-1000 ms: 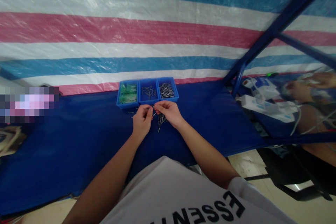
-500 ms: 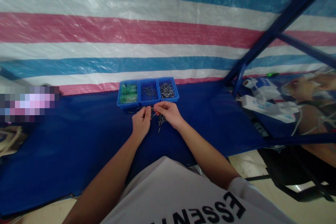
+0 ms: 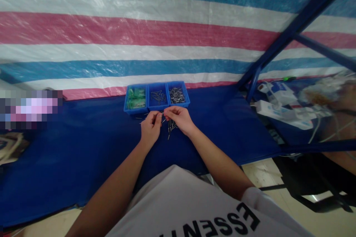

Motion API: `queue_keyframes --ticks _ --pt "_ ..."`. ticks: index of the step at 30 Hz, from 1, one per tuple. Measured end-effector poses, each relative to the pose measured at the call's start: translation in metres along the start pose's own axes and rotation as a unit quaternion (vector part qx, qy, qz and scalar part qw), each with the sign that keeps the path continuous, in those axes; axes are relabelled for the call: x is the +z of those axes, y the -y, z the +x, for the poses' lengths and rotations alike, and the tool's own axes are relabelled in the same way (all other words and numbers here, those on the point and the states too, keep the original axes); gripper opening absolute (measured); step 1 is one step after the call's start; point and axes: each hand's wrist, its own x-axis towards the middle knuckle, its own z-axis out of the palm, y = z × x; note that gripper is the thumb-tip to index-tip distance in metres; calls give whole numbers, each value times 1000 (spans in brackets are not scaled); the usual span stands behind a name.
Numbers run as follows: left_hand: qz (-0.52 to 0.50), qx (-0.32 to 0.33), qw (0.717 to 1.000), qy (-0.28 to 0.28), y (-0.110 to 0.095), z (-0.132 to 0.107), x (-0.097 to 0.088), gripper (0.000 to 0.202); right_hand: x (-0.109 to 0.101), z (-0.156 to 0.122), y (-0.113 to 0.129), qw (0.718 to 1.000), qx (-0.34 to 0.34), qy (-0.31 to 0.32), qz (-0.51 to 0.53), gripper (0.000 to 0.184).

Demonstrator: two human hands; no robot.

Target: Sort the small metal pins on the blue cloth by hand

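Observation:
Both my hands meet over a blue table cover (image 3: 83,148), just in front of a row of small blue bins (image 3: 157,98). My left hand (image 3: 150,128) pinches a thin metal pin between thumb and fingers. My right hand (image 3: 179,118) is closed in a pinch too, its fingertips touching the same spot; what it holds is too small to name. A loose heap of metal pins (image 3: 171,126) lies on the cover under my right hand. The left bin holds green parts (image 3: 135,98), the middle bin (image 3: 157,97) and the right bin (image 3: 177,95) hold metal pins.
A striped tarpaulin (image 3: 139,33) hangs behind the table. A blue metal frame (image 3: 280,40) slants up at the right. Beyond it lie white power strips and cables (image 3: 280,109), with another person's blurred hand (image 3: 319,94) over them. Floor shows at the lower right.
My hands stay nearly still, with only small finger shifts at the pinch. The other person's hand at the right has moved and blurred.

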Motion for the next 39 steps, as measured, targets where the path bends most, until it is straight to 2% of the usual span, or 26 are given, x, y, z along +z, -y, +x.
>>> queue_keyframes --ticks 7,19,26,35,39 --pt "47 8 999 1 -4 -1 -4 35 1 -2 1 1000 4 8 0 28" --pt "56 21 998 -8 -4 0 -3 46 2 -3 3 1000 15 24 -10 32" --pt "22 2 1000 -13 -2 -1 -3 54 2 -2 1 1000 9 14 -14 30" --pt "13 -6 999 -34 -1 0 -3 55 -1 -1 -1 999 45 7 -6 35" --pt "9 -8 998 -56 -3 -1 -4 55 -1 1 -3 1000 28 5 0 33"
